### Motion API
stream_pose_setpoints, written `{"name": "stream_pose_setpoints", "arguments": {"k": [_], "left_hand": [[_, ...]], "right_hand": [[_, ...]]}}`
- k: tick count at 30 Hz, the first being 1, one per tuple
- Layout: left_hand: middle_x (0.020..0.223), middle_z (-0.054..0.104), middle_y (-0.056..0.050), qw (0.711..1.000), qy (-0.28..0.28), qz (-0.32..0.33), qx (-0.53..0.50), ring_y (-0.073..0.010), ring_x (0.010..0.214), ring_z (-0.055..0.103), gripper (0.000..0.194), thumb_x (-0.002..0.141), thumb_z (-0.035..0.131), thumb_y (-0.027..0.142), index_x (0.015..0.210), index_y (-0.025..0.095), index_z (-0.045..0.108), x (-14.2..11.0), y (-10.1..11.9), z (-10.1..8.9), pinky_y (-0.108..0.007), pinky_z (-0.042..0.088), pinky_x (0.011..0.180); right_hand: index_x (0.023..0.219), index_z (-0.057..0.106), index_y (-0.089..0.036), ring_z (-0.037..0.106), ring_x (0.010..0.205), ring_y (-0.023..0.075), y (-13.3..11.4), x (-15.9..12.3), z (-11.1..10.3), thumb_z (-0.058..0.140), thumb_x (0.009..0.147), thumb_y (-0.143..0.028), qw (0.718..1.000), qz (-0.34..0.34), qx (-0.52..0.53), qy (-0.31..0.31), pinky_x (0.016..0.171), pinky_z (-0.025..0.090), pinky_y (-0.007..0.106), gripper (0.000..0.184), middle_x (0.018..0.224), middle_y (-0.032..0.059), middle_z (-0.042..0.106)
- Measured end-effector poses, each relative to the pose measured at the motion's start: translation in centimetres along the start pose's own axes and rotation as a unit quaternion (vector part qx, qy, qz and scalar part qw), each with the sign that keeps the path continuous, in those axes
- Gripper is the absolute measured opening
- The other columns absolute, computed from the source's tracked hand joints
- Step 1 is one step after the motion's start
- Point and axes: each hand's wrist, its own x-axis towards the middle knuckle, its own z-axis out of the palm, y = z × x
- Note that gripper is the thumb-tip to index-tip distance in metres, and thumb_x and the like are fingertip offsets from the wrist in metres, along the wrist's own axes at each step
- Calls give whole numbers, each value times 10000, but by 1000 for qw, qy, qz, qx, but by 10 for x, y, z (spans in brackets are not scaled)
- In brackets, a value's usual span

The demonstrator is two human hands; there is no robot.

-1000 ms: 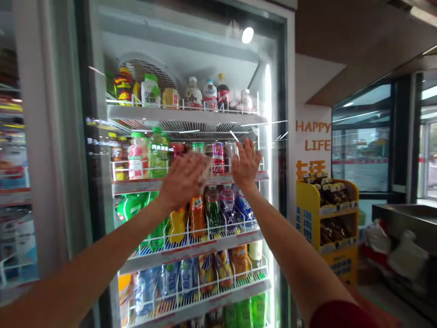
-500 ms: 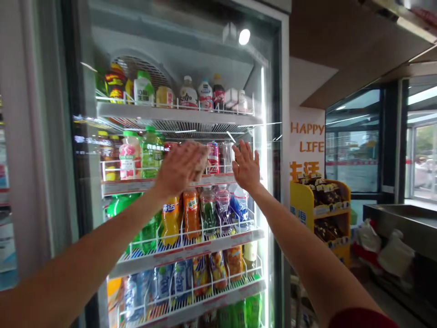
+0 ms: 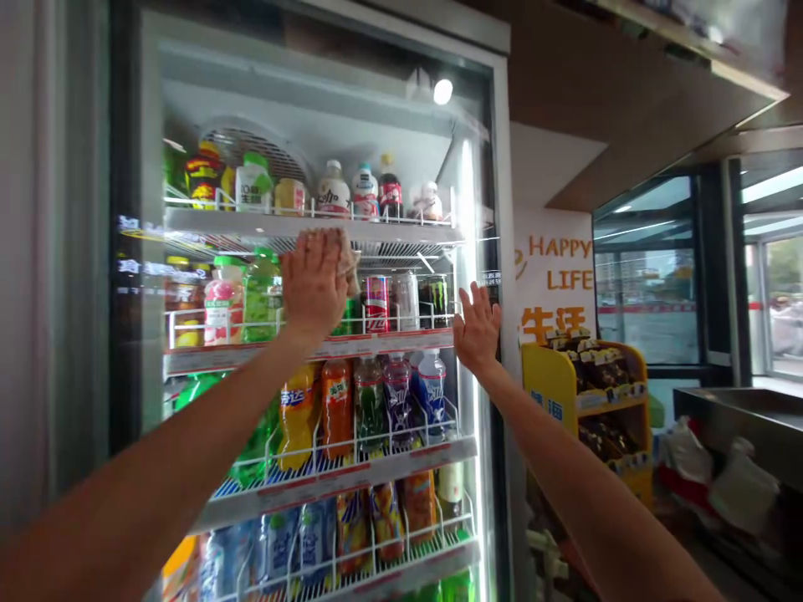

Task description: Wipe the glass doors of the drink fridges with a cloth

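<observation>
2 hands [image 3: 314, 284], 1 cloth [image 3: 349, 261], 1 fridge [image 3: 500, 159] w/ 4 shelf edges [image 3: 276, 221] showing. 2nd shelf [image 3: 389, 343] down, toward R end: 3 cans [image 3: 376, 303] (red, pale, blk, 1 ea.). 3rd shelf [image 3: 376, 477], mid to R end, front: 5 btls [image 3: 337, 410] (yel., orng., dk grn, purp., blue, 1 ea.). 1 yel. rack [image 3: 547, 372], 2 tiers [image 3: 611, 401]; 2 white bags [image 3: 744, 485].

Cloth [image 3: 351, 269] partly hidden behind the left hand [image 3: 315, 286], right forearm [image 3: 568, 481] cut off by the bottom edge

"What place is this?"
"A shop: bottles [image 3: 337, 405] line the shelves [image 3: 376, 474] of a glass-fronted drinks fridge [image 3: 503, 192] at centre; at right, a yellow rack [image 3: 550, 372] holds packets [image 3: 603, 368] below orange HAPPY LIFE lettering [image 3: 560, 247]."
</observation>
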Motion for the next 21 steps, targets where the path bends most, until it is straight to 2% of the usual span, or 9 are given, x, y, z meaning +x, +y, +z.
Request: {"name": "stream_pose_setpoints", "arguments": {"k": [2,4,5,6,9,11,17,19,21], "left_hand": [[1453,281,-77,993,-45,108,-20,-269,1359,177,495,875,376,271,1353,156,324,-5,23,8,-494,185,1101],[1444,309,-12,955,-117,267,-44,-209,1358,199,501,876,390,301,1364,224,308,-10,46,17,-422,199,1116],[1445,306,-4,941,-136,306,-50,-195,1360,196,502,884,374,304,1373,230,288,-9,55,20,-411,195,1119],[1450,296,-15,943,-136,301,-49,-193,1362,188,501,892,350,299,1380,216,274,-4,61,24,-414,187,1121],[1466,253,-67,994,-61,90,-20,-228,1367,155,487,897,302,279,1362,137,310,20,70,33,-456,170,1119],[1467,247,-77,999,-41,20,-8,-254,1367,143,485,889,305,279,1346,119,337,29,80,40,-488,167,1110],[1459,275,-32,948,-139,284,-33,-224,1366,172,526,880,365,298,1387,212,259,1,124,52,-440,176,1116],[1456,281,-43,957,-136,255,-28,-220,1365,175,516,887,347,283,1388,200,257,8,123,52,-435,163,1119],[1459,269,-70,985,-97,145,-14,-236,1370,155,501,891,330,267,1379,172,276,17,120,52,-457,151,1116]], "right_hand": [[1356,354,-207,236,1363,213,14,-1,-2,305,869,-265,1000,1,-3,-1,1082,201,503,493,1452,78,325],[1365,337,-171,230,1364,222,26,-4,-2,289,877,-270,1000,24,6,14,1082,203,509,499,1454,102,316],[1369,327,-155,224,1366,224,30,-5,-1,277,882,-270,999,34,14,23,1083,205,509,502,1453,114,314],[1371,322,-143,222,1367,222,34,-6,0,264,887,-269,999,37,23,29,1085,206,505,503,1449,123,318],[1374,315,-136,218,1370,211,40,-9,3,236,895,-274,998,23,47,38,1096,199,488,505,1439,127,336],[1387,287,-141,220,1370,208,42,-11,4,222,894,-274,997,11,60,45,1098,199,484,515,1437,125,340],[1415,208,-144,233,1366,202,45,-13,2,214,883,-267,993,2,101,62,1093,210,480,545,1419,134,366],[1412,211,-134,239,1363,202,45,-13,2,210,880,-270,991,-4,114,70,1094,204,477,550,1418,137,367],[1413,208,-134,243,1362,205,45,-14,2,205,875,-272,990,-7,122,75,1094,199,482,555,1422,134,361]]}}
